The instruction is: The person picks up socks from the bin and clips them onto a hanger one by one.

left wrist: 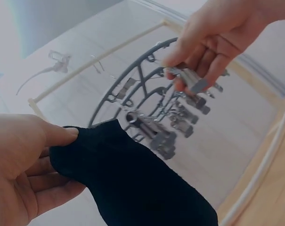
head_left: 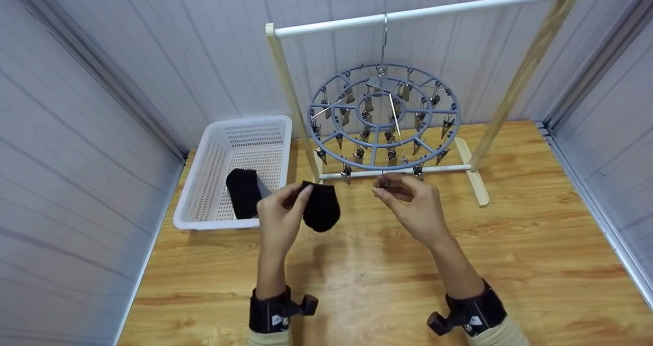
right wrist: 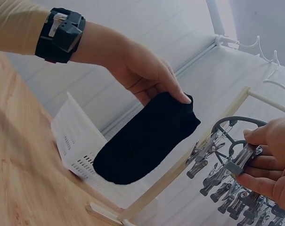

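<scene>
My left hand (head_left: 280, 216) pinches a black ankle sock (head_left: 321, 208) near its cuff, between thumb and fingers. In the right wrist view the sock (right wrist: 144, 139) hangs slantwise from that hand, apart from the hanger. My right hand (head_left: 416, 205) holds a metal clip (right wrist: 243, 159) at the near rim of a round blue-grey drying hanger (head_left: 375, 166). Thumb and fingers lie on either side of this clip, and nothing shows in its mouth. Several similar metal clips (left wrist: 154, 134) dangle from the hanger's rings.
The hanger hooks over the white top bar (head_left: 336, 25) of a wooden stand (head_left: 530, 63). Left of the stand, a white perforated basket (head_left: 199, 182) contains another black sock (head_left: 244, 193). Pale panel walls (head_left: 153, 40) enclose the wood-grain table (head_left: 357, 295).
</scene>
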